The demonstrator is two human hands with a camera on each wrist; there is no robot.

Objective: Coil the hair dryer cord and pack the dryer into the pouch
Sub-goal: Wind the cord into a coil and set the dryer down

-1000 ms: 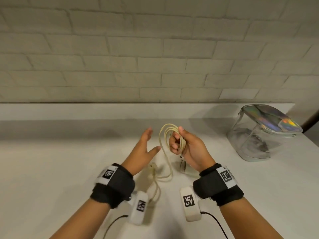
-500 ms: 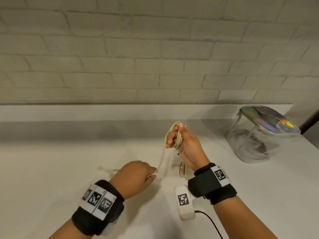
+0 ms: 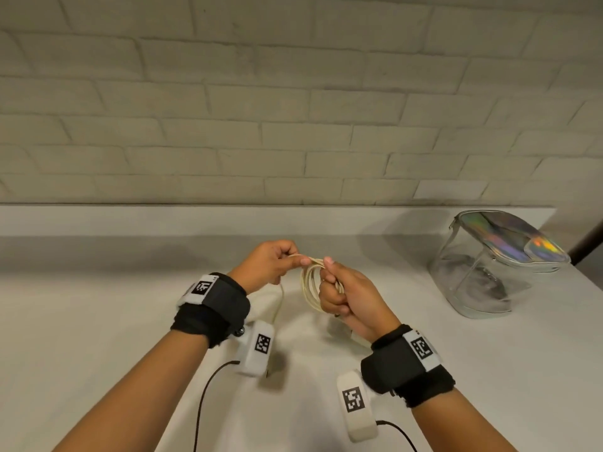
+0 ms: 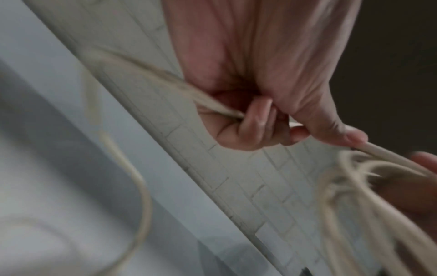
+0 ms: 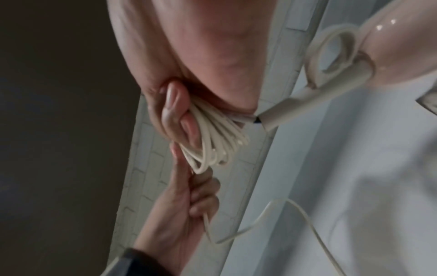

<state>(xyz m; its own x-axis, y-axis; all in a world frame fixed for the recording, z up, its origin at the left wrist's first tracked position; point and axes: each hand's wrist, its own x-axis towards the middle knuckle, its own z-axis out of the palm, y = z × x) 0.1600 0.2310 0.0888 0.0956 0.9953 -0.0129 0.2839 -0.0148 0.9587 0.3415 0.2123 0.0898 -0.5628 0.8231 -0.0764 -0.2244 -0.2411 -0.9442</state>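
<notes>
My right hand (image 3: 339, 288) grips several loops of the cream hair dryer cord (image 3: 311, 285) above the white counter. Those loops (image 5: 212, 138) bunch against its curled fingers in the right wrist view. My left hand (image 3: 277, 262) pinches the cord's free run beside the coil, thumb on top, and the slack (image 3: 280, 305) drops to the counter. The left wrist view is blurred, with curled fingers (image 4: 255, 121) on the cord (image 4: 383, 155). The glossy pale dryer body (image 5: 402, 48) hangs under my right hand, mostly hidden in the head view. The pouch (image 3: 489, 262) stands open at the right.
The white counter (image 3: 98, 321) runs back to a raised ledge and a pale brick wall (image 3: 261, 109). The clear pouch with its iridescent flap sits near the counter's right edge. Black cables (image 3: 202, 402) trail from the wrist cameras toward me.
My left hand rose from the counter at the lower left and brought the cord up to the coil in my right hand. The right hand lowered slightly and the coil gained a loop.
</notes>
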